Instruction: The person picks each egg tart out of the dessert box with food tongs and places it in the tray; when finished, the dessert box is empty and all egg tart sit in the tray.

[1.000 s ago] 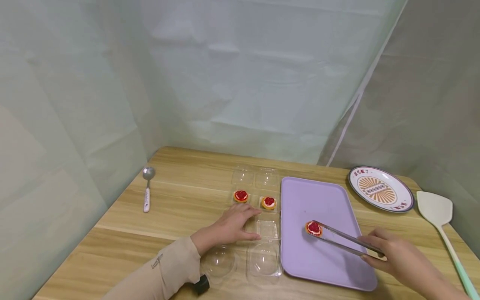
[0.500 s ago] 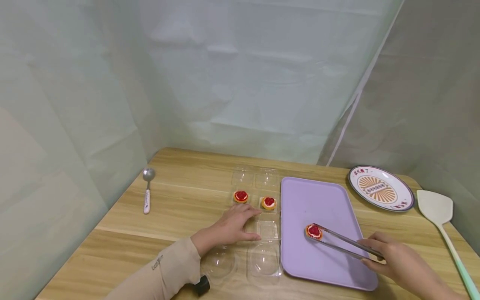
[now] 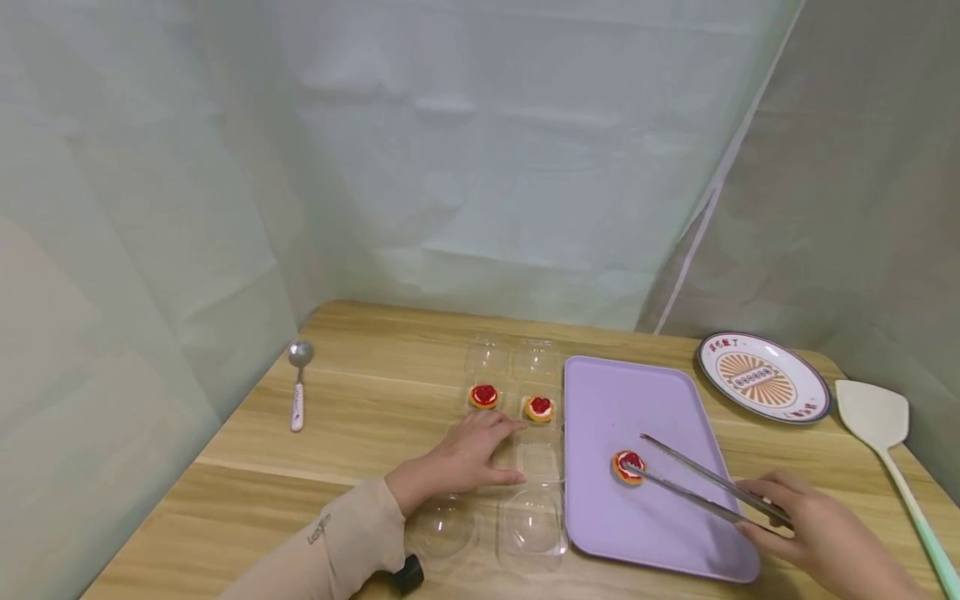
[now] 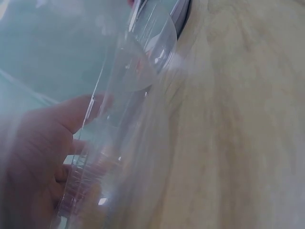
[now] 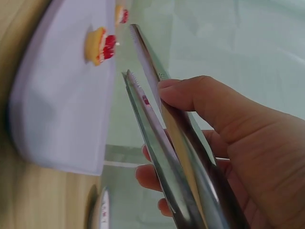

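My right hand holds metal tongs over the lilac tray. The tongs' arms are spread with nothing between their tips. A small tart with red topping sits upright on the tray; in the head view one tong tip overlaps it. In the right wrist view the tart stands apart from the tongs. My left hand rests over the clear plastic boxes, fingers loosely extended, partly covering one base. Two more tarts, a left one and a right one, sit in clear compartments beyond it.
Domed clear lids, one at left and one at right, lie nearest me. A patterned plate and a white spatula lie right of the tray. A spoon lies at far left on the wooden table.
The tongs have opened and let go of the tart, which stays on the tray. My right hand has shifted slightly right and nearer me. The left hand keeps its place.
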{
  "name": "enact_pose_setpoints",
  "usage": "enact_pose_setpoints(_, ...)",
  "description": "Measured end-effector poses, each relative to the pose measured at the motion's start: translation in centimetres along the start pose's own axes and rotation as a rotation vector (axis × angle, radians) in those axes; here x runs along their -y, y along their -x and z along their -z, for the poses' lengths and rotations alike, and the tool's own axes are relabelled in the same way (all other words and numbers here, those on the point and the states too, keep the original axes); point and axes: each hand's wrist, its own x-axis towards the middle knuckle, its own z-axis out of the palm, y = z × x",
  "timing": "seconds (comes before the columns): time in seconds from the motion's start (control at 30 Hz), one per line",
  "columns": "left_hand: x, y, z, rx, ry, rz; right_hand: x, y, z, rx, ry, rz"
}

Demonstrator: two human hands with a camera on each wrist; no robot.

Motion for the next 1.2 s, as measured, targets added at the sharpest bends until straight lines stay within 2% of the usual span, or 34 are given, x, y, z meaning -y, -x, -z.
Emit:
enact_pose_setpoints(0.23,0.0,0.2,0.2,-0.006,0.034,-0.014,1.2,-1.0,1.2,-0.041,-0.009,0.039)
enact_pose_setpoints(0.47,0.4,1.0,1.6,-0.008,0.100,-0.005,2.8,-3.2,2.2,-0.068,-0.002,0.139)
enact_pose_setpoints(0.63,0.8,1.4,2.4,-0.016,0.108,-0.014,3.2,-4.6,2.3,-0.085,0.008,0.214)
enact_pose_setpoints(0.97,2.1,1.8,3.8,-0.079,0.072,0.015,4.4,-6.6,2.8,-0.096,0.022,0.291)
enact_pose_setpoints(1.1,2.7,1.9,3.9,-0.071,0.092,0.041,5.0,-7.3,2.8,-0.101,0.021,0.322)
enact_pose_setpoints(1.2,3.4,2.1,3.9,-0.068,0.107,0.037,5.4,-7.6,2.5,-0.110,0.030,0.340)
